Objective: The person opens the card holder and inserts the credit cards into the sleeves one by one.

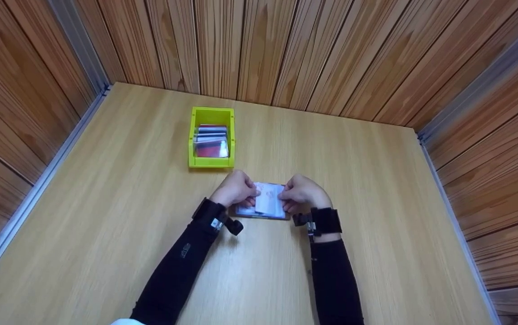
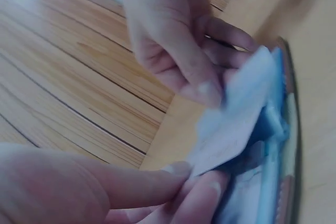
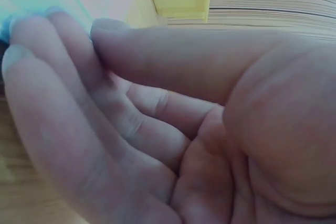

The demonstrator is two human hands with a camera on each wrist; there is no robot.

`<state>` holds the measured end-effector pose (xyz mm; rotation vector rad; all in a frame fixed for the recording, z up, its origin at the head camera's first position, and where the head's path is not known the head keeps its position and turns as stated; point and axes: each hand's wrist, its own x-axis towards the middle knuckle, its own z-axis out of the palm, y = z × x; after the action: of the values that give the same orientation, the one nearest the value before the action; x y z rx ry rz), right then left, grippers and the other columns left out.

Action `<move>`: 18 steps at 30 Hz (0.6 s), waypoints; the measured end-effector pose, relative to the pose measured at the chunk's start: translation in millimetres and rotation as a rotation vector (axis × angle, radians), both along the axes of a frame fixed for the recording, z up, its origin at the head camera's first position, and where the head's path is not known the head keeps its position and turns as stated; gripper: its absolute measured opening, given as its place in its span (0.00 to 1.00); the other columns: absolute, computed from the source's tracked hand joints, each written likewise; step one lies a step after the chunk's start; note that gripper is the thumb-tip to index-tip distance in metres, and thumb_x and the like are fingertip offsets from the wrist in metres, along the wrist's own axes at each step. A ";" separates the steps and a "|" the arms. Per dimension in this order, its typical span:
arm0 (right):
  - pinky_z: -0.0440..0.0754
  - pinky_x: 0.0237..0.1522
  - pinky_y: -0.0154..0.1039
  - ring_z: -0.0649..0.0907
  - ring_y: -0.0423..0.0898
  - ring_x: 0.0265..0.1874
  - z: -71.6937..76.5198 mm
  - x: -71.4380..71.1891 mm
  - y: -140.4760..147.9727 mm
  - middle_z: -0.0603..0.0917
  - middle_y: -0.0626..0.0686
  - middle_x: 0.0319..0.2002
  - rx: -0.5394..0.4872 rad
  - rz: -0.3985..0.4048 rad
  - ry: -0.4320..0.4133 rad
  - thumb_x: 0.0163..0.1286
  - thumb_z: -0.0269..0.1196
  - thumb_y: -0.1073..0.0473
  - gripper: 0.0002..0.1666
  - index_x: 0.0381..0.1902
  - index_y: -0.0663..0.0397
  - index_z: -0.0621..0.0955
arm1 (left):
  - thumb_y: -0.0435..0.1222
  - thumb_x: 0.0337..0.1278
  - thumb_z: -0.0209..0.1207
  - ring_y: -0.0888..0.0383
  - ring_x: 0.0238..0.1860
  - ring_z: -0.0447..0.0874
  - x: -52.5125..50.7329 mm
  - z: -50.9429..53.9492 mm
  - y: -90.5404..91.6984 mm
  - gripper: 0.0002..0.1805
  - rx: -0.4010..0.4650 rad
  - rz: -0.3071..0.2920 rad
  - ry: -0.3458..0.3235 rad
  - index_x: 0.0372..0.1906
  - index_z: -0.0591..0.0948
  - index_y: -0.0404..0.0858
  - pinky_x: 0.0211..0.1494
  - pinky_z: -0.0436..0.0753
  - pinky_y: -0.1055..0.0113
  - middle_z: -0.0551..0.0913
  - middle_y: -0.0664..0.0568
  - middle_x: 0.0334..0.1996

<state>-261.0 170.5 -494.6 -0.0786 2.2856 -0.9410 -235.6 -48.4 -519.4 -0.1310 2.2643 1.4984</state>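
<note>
My left hand [image 1: 238, 188] pinches a thin, smooth, pale rectangular card [image 1: 266, 199] between thumb and fingertips. The card tilts above a flat holder [image 1: 279, 213] with glossy, blue-tinted leaves and a brown border. My right hand [image 1: 306, 192], thumb and fingers narrowed, pinches the holder's right side. The holder lies on the smooth, wood-grained tabletop [image 1: 263, 280]; beyond my left hand stands a rectangular yellow-green plastic bin [image 1: 211, 163] containing glossy, flat, stacked pieces [image 1: 212, 149].

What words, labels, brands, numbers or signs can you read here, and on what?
None can be read.
Left sleeve: pale mark, too small.
White label on the left wristband: too small.
Card: faint marks, too blurred.
Contents of the bin: any print too small to tell.
</note>
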 end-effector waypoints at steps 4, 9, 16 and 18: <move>0.88 0.26 0.31 0.87 0.40 0.20 0.7 -0.2 -0.6 0.87 0.49 0.22 0.013 -0.015 0.002 0.77 0.67 0.66 0.08 0.35 0.64 0.86 | 0.29 0.69 0.69 0.64 0.17 0.82 1.1 1.9 0.2 0.07 -0.037 -0.013 0.010 0.33 0.86 0.31 0.22 0.82 0.75 0.84 0.52 0.18; 0.87 0.25 0.31 0.86 0.40 0.20 1.3 -0.4 0.0 0.86 0.49 0.22 0.003 -0.058 -0.008 0.76 0.68 0.66 0.08 0.34 0.63 0.84 | 0.32 0.69 0.70 0.65 0.18 0.82 3.0 3.7 3.7 0.08 -0.119 -0.062 0.055 0.33 0.89 0.33 0.22 0.79 0.75 0.86 0.54 0.20; 0.89 0.27 0.32 0.87 0.41 0.22 2.0 -1.2 2.7 0.87 0.52 0.25 0.016 -0.117 0.005 0.79 0.64 0.67 0.06 0.38 0.64 0.82 | 0.32 0.68 0.69 0.66 0.21 0.81 3.9 3.5 5.1 0.06 -0.149 -0.118 0.085 0.39 0.92 0.32 0.24 0.76 0.77 0.87 0.54 0.22; 0.89 0.28 0.32 0.88 0.41 0.22 1.9 -2.4 4.1 0.88 0.52 0.26 0.019 -0.115 0.002 0.79 0.65 0.67 0.06 0.40 0.65 0.84 | 0.33 0.68 0.70 0.65 0.22 0.80 3.7 3.9 6.2 0.07 -0.176 -0.136 0.090 0.39 0.93 0.32 0.25 0.76 0.76 0.85 0.56 0.20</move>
<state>-263.4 174.6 -492.8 0.0609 2.3210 -0.9776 -231.9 -42.2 -515.5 0.0399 2.4220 1.2587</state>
